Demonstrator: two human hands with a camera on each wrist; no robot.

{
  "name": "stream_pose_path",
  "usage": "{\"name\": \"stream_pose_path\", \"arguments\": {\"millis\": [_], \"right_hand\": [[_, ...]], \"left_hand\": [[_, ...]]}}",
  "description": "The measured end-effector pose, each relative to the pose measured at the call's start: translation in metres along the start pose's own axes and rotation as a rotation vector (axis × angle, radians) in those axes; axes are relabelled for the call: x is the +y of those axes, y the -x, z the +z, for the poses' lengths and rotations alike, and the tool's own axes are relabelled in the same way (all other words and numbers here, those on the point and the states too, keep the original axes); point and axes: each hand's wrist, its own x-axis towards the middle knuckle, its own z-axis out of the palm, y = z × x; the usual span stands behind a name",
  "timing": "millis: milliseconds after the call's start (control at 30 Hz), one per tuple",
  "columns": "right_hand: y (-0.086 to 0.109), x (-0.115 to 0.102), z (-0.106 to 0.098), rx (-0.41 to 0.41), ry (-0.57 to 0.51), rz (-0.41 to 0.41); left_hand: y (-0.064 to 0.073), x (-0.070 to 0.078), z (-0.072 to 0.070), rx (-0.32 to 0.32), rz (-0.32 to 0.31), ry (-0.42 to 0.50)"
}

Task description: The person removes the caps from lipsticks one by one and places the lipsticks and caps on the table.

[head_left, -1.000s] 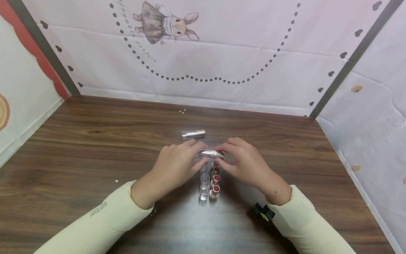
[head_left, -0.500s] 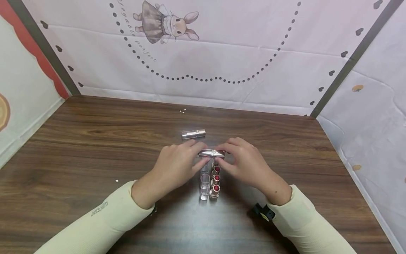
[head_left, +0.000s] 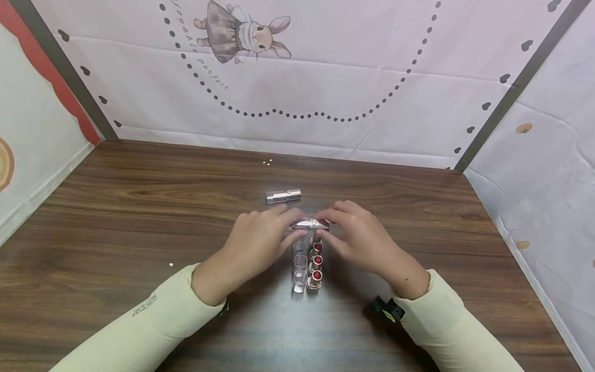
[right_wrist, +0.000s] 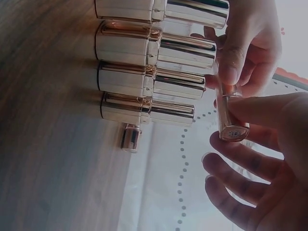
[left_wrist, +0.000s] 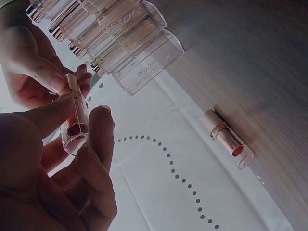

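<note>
Both hands hold one lipstick (head_left: 310,223) level above the far end of two short rows. My left hand (head_left: 260,235) pinches its clear-cap end, and my right hand (head_left: 360,235) pinches its metallic base. Through the clear cap of the held lipstick (left_wrist: 75,126), the red tip shows in the left wrist view. A small label is on its base end (right_wrist: 235,134) in the right wrist view. Below stand several uncapped lipsticks (head_left: 316,276) with red tips, beside a row of clear caps (head_left: 300,280). The hands partly hide the far end of both rows.
A capped lipstick (head_left: 283,196) lies on the wooden table (head_left: 139,206) beyond the hands. Small white bits (head_left: 267,162) lie near the back edge, and another white bit (head_left: 171,264) lies at the left. A printed cloth wall (head_left: 325,77) rises behind the table.
Hardly anything differs. Both hands keep their hold on the lipstick in the same place, and the rows on the table stay put.
</note>
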Motion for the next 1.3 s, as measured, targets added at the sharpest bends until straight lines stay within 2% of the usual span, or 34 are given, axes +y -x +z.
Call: {"name": "stream_pose_path", "arguments": {"millis": [433,1033,1300], "right_hand": [[-0.0008,0.0015,-0.0026,-0.032,0.007,-0.006],[0.0002,0.0001,-0.0032,-0.052,0.022,0.046],[0.0001,0.0034,-0.0049,-0.048,0.011,0.06]], "left_hand": [[-0.0007,-0.0009,-0.0002,0.011,0.025,0.023],[-0.0007,-0.0001,0.0002,-0.028,-0.006,0.017],[-0.0015,-0.0035,0.0013,-0.024,-0.038,0.014]]}}
